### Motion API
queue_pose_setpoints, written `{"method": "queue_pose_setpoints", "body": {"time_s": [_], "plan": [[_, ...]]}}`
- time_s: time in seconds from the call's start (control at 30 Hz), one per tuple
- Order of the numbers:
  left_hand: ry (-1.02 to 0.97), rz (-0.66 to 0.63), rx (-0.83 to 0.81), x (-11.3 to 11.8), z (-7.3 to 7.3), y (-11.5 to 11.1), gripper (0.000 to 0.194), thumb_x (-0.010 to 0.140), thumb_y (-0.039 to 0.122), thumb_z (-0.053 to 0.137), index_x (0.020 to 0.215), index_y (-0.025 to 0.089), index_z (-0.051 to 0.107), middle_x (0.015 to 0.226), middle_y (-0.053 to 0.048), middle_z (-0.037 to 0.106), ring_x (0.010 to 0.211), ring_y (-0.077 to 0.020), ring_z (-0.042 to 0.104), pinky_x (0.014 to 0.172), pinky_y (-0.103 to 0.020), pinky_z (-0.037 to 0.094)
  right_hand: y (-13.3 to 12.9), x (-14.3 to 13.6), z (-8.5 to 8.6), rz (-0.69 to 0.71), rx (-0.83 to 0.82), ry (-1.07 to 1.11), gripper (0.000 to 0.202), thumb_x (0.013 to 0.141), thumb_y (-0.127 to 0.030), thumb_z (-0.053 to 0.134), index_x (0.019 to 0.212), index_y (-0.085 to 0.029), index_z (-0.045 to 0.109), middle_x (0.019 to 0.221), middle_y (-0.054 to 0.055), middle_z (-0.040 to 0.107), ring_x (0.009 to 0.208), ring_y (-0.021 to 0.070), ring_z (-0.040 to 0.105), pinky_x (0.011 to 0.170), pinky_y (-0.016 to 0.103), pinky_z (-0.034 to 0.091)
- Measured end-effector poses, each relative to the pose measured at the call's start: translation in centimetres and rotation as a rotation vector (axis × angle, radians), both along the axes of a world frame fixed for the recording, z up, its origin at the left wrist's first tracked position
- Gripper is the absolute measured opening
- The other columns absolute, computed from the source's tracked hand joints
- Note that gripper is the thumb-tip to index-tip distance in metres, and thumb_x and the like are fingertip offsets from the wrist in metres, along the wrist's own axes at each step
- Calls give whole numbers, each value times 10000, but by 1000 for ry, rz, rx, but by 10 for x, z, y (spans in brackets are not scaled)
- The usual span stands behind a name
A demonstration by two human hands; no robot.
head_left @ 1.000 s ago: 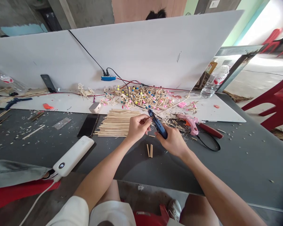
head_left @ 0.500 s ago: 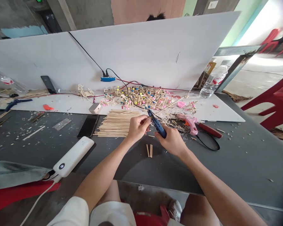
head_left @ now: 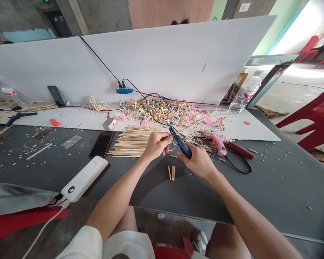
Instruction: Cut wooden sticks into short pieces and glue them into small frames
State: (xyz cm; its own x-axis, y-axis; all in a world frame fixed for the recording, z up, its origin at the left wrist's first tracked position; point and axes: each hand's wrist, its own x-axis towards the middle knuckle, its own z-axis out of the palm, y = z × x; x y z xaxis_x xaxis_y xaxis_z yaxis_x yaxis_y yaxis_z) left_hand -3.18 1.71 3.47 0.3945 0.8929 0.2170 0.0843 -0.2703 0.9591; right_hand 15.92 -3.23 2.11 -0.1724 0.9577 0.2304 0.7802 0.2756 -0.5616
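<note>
Dark grey table (head_left: 162, 198), near part: short pale sticks (head_left: 173, 173) lie just below the hands, two nearly parallel and close together, one to their left at a slight slant. Right hand (head_left: 201, 162): fingers wrapped around the lower end of a dark blue hand tool (head_left: 182, 145). Tool: slim, elongated, smooth-looking, tilted with its upper end toward the left; held above the table, between the hands. Left hand (head_left: 158, 145): thumb and forefinger pressed together at the tool's upper end; anything between them is too small to make out. Beyond the left hand: long sticks (head_left: 132, 140), straight, pale, laid side by side with uneven ends. Farther: a heap of small stick pieces (head_left: 164, 110) with coloured balls.
</note>
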Motion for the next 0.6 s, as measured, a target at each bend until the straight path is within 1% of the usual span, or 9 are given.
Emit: {"method": "queue_pose_setpoints", "body": {"time_s": [0.13,0.23,0.33,0.47,0.6], "plan": [[-28,-47,-56,0,-3,2,364,902,437,588,677,152,573,469,10,564,314,-75,445,338,-198,309,-1,0,-2,-31,-31,-34,214,872,-382,535,729,-232,482,528,-33,462,495,140,355,540,259,270],[-50,-57,-94,2,-7,5,351,893,426,594,675,153,565,465,6,566,322,-83,457,332,-198,312,-1,-1,-4,-64,-45,-64,185,877,-380,531,773,-227,536,540,-17,497,504,155,411,542,263,275],[-60,-24,-128,4,-12,7,313,876,401,604,694,147,594,452,18,541,339,-96,486,328,-197,317,1,-2,-7,-84,-70,-88,161,869,-368,544,809,-221,570,579,2,551,543,168,477,549,258,282],[-78,34,-165,7,-16,9,266,853,355,608,688,145,610,430,38,472,380,-120,540,328,-200,327,5,-2,-9,-80,-113,-110,148,851,-339,553,769,-216,562,614,15,583,574,166,502,549,249,286],[-49,12,-195,8,-20,13,286,858,379,601,690,148,607,421,53,421,365,-115,521,328,-200,309,8,1,-13,-101,-130,-121,117,821,-325,576,790,-213,586,641,21,602,586,167,504,551,247,293]]}}
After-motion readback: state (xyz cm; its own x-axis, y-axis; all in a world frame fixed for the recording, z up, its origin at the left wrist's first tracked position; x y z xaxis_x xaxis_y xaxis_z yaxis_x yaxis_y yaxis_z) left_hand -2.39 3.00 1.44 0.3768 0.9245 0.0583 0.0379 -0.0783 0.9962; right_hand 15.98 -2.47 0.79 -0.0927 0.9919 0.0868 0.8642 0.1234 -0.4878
